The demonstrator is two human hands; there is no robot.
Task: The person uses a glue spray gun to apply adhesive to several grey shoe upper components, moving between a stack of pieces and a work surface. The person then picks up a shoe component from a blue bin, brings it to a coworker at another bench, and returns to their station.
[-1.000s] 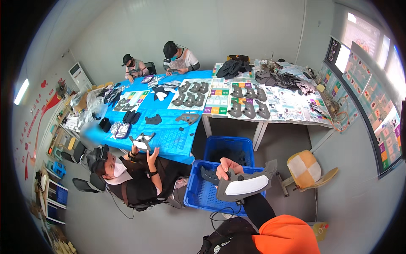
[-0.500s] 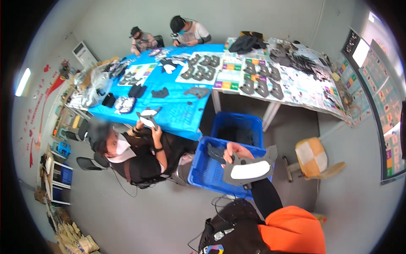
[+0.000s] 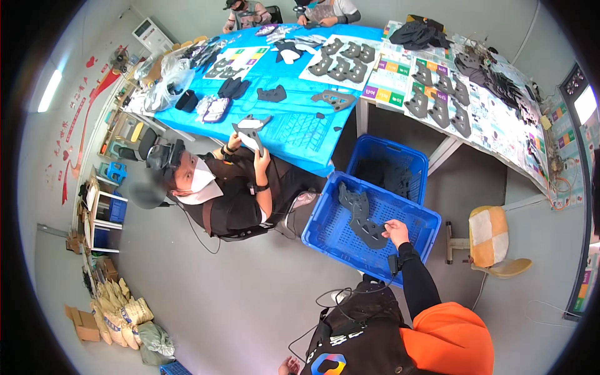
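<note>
My right hand (image 3: 396,232) is closed at its fingertips on one end of a dark grey foam piece (image 3: 367,232). The piece is curved, with holes cut in it, and lies low inside the front blue basket (image 3: 325,236). Another dark foam piece (image 3: 352,199) in the same basket meets its far end. At the lower edge of the picture, my left hand (image 3: 289,365) shows only in part, its fingers loosely apart and nothing visible in them.
A second blue basket (image 3: 392,150) with dark pieces stands behind the first. A seated co-worker (image 3: 219,187) holds a grey-and-white piece (image 3: 251,131) at the blue-covered table (image 3: 294,134). To the right are a paper-covered table (image 3: 494,147) with foam pieces and a chair (image 3: 486,237).
My right hand has lowered the foam piece from above the basket into it; its white panel no longer shows. My left hand has come into view at the bottom. The view has shifted.
</note>
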